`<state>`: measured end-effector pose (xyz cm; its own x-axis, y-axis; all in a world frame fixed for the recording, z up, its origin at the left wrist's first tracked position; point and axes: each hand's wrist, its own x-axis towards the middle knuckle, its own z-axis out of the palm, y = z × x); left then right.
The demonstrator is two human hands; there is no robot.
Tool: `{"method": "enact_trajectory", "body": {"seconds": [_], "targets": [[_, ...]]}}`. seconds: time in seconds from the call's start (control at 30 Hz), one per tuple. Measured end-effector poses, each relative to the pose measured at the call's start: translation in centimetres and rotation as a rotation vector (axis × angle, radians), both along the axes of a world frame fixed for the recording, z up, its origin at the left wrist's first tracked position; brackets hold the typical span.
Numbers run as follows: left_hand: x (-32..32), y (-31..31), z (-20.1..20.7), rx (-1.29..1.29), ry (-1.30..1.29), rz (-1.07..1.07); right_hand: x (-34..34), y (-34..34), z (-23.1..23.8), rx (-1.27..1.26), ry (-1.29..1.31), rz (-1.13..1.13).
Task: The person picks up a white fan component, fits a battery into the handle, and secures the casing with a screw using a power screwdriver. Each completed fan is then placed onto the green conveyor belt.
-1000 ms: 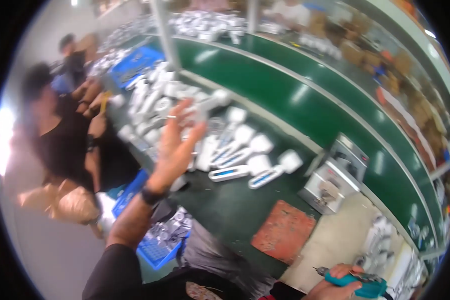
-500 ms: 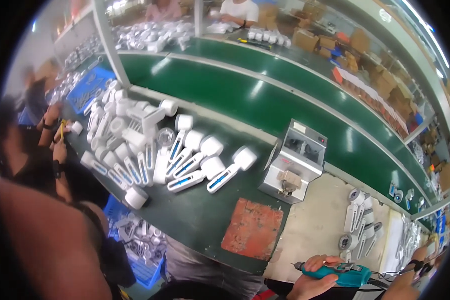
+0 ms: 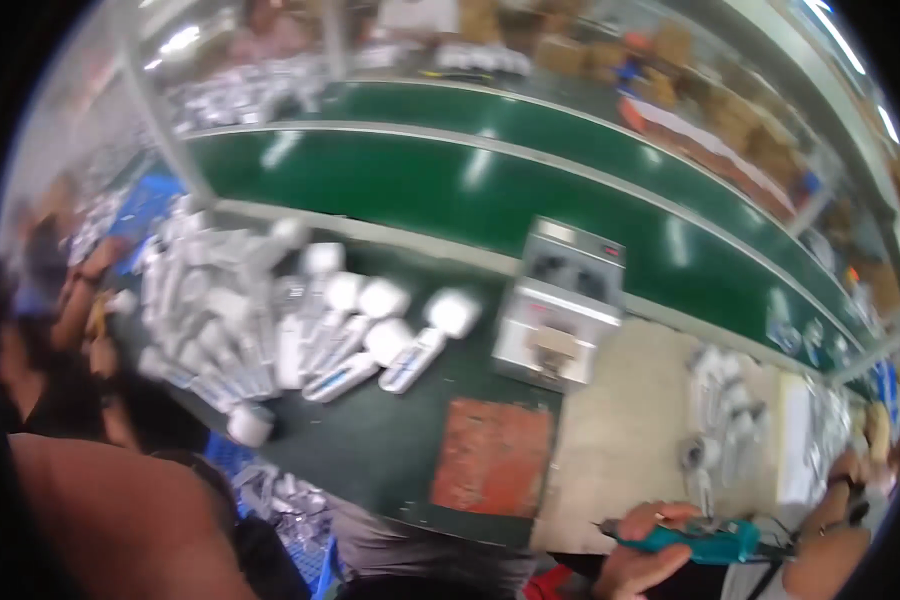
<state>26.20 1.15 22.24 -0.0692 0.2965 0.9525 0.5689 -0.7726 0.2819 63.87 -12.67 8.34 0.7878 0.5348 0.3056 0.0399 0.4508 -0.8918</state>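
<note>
Neither my left hand nor my right hand shows. A blurred bare arm (image 3: 120, 510), very close, fills the lower left, its hand out of sight. In front of me on the dark table (image 3: 370, 450) lie many white handle-shaped housings (image 3: 413, 362) with round heads and blue strips, fanned out and heaped to the left. A worn red board (image 3: 492, 455) lies flat to their right, below a silver boxy machine (image 3: 560, 300). At the lower right another person's hand (image 3: 635, 575) grips a teal electric screwdriver (image 3: 710, 542), its tip pointing left.
A green conveyor (image 3: 420, 170) runs behind the table. More housings (image 3: 730, 410) lie on a beige board (image 3: 610, 430) at the right. Below the table edge stands a blue basket (image 3: 325, 575) of parts, beside grey trousers (image 3: 420, 550). Co-workers are at the left, right and across.
The view has turned, so the table and machine appear farther left, with more blur. The co-worker's hand with the screwdriver has shifted right, closer to the housings there.
</note>
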Motion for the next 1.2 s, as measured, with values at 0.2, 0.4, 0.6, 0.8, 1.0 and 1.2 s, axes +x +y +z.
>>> {"method": "enact_trajectory", "body": {"seconds": [0.2,0.4,0.6,0.8,1.0,1.2], "targets": [[10.1,1.7,4.3,-0.161,0.124,-0.566,-1.4,-1.0,4.7,-0.107,-0.035,0.335],[34.4,3.3,-8.1,-0.845,0.257,-1.135,1.6,-6.0,3.3,-0.15,0.046,0.183],[46.8,5.2,-17.2,-0.958,0.518,-0.746,1.2,-6.1,3.7,-0.169,-0.088,0.217],[51.3,6.1,-18.0,-1.199,0.529,-0.645,1.4,-7.0,3.2,-0.171,-0.008,0.228],[46.7,6.8,-15.9,-1.087,0.501,-0.596,2.3,-6.0,2.5,-0.188,-0.051,0.219],[33.5,3.2,-12.7,-0.644,0.475,-0.872,3.3,-1.9,0.2,-0.325,-0.163,0.14]]}}
